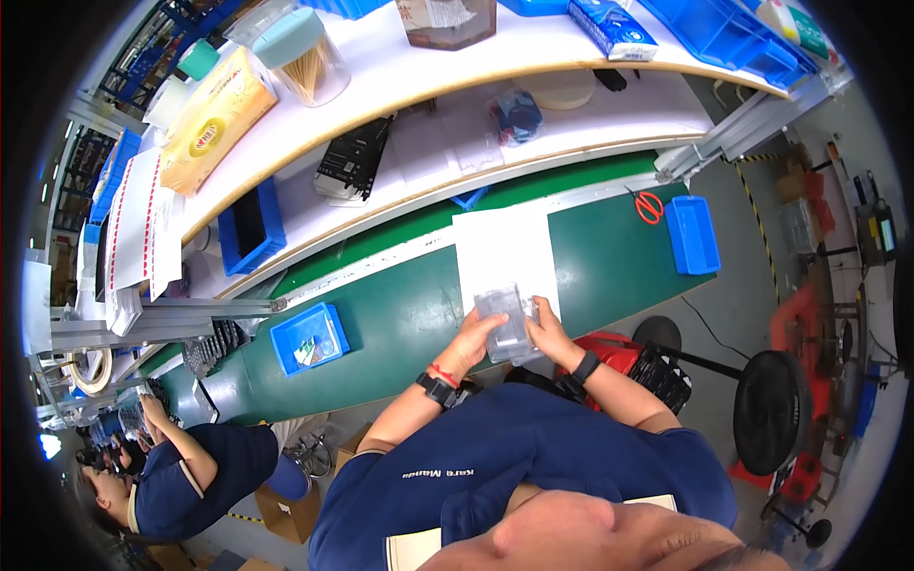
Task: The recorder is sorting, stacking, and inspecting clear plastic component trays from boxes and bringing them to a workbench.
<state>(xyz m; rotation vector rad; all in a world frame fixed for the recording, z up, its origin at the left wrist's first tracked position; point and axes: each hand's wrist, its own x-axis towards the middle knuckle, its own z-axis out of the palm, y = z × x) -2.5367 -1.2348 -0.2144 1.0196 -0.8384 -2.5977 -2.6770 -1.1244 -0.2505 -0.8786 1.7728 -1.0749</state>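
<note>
A clear plastic case is held between both of the person's hands, at the near end of a white sheet that lies on the green bench. The left hand is partly closed on the case's left side, its thumb laid across the upper face, pointing inward. The right hand is bent about the right side, thumb raised along that edge, palm turned in toward the case. Each hand is closed only as far as the case's width allows. The fingers beneath the case are largely hidden, so their exact placement cannot be told. The case is transparent and pale against the sheet; its lower edges are hard to make out, and whether it is one piece or several stacked cannot be determined. It is likewise unclear whether its underside touches the bench. To the left on the bench stands a blue tray holding small pieces too small to identify; at the far right, red-handled scissors lie beside a second blue tray. A co-worker at lower left is distorted by the lens
</note>
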